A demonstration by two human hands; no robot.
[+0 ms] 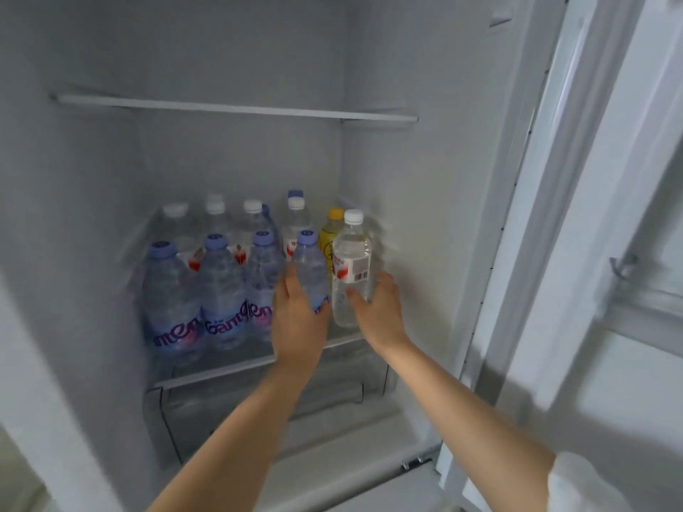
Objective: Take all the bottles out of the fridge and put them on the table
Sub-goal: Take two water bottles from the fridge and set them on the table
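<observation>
- Open fridge (425, 171), smooth white walls, clear glass shelf (229, 367) packed with upright plastic bottles.
- Left hand (299, 319) wrapped round ribbed purple-capped bottle (310, 267), front row.
- Right hand (380, 308) curled round clear white-capped bottle (351, 267), far right.
- Behind, yellow-capped bottle (330, 234).
</observation>
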